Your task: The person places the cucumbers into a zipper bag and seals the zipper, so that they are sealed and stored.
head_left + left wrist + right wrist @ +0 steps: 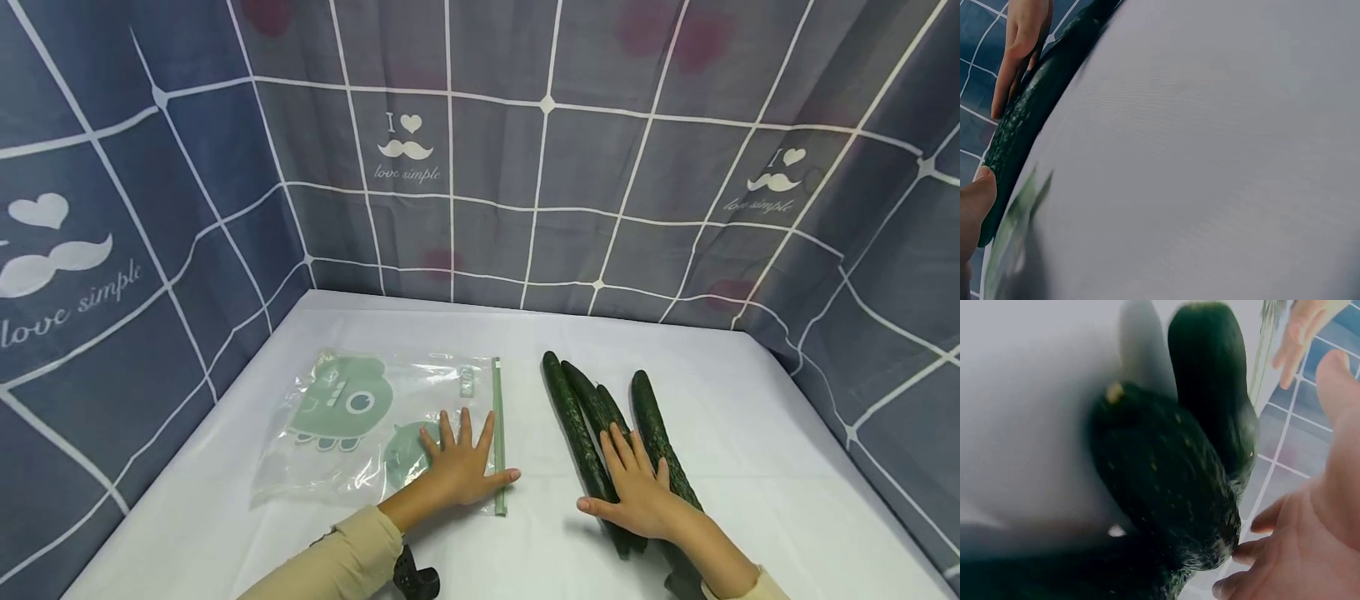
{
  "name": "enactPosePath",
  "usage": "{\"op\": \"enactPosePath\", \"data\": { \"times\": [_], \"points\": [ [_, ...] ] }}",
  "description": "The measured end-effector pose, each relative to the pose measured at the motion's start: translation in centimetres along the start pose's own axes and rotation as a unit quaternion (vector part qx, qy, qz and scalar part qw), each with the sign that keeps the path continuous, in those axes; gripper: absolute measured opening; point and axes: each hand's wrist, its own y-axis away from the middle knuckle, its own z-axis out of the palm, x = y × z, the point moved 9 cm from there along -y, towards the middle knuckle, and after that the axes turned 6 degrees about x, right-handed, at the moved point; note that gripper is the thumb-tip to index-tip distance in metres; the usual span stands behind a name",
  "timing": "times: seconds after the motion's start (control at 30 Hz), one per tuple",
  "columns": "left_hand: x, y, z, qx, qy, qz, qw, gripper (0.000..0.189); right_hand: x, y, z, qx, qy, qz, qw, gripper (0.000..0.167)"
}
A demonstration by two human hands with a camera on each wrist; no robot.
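My left hand [463, 471] rests with spread fingers on a clear plastic zip bag [281, 467] printed with green cartoon dinosaurs. The thumb reaches past the bag's green zip strip [497, 387], on the right side. To the right, several long dark-green cucumbers lie roughly side by side, among them a left one [566, 408] and a right one [656, 425]. Over the middle of them lies my right hand [637, 496], fingers spread and partly covering them. In the right wrist view, its fingertips sit right at a bumpy cucumber [1160, 469]; another cucumber [1207, 369] shows beyond.
A white cloth [517, 333] covers the table. Dark grey-blue checked curtains [495, 150] with white lines stand at the back and both sides. By the left sleeve [337, 558] a black wrist device [415, 577] shows.
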Motion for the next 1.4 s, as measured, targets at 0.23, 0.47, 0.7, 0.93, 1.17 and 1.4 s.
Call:
{"op": "enactPosePath", "data": {
  "times": [0.23, 0.47, 0.7, 0.93, 1.17, 1.4],
  "points": [
    [-0.6, 0.5, 0.0, 0.027, 0.004, 0.002, 0.9996, 0.097, -0.2, 1.1, 0.1, 0.012, -0.017, 0.002, 0.9998, 0.104],
    [-0.4, 1.3, 0.5, 0.03, 0.031, 0.013, 0.999, 0.101, 0.0, 0.9, 1.1, 0.007, -0.003, 0.021, 0.9997, 0.117],
    [-0.3, 1.4, 0.7, 0.016, 0.03, 0.018, 0.9993, 0.094, 0.6, 0.9, 1.7, -0.009, 0.0, 0.029, 0.9996, 0.096],
    [-0.8, 1.2, 0.2, 0.002, 0.057, 0.023, 0.9981, 0.085, 0.0, 0.7, 1.0, 0.029, -0.01, -0.017, 0.9994, 0.08],
    [-0.9, 1.3, 0.2, 0.008, 0.08, 0.044, 0.9958, 0.078, 0.5, 1.3, -0.5, 0.071, -0.007, -0.035, 0.9968, 0.077],
    [-0.3, 1.3, -0.4, 0.036, 0.105, 0.073, 0.9912, 0.062, 1.0, 1.9, -2.2, 0.119, 0.042, -0.024, 0.9918, 0.066]
  ]
}}
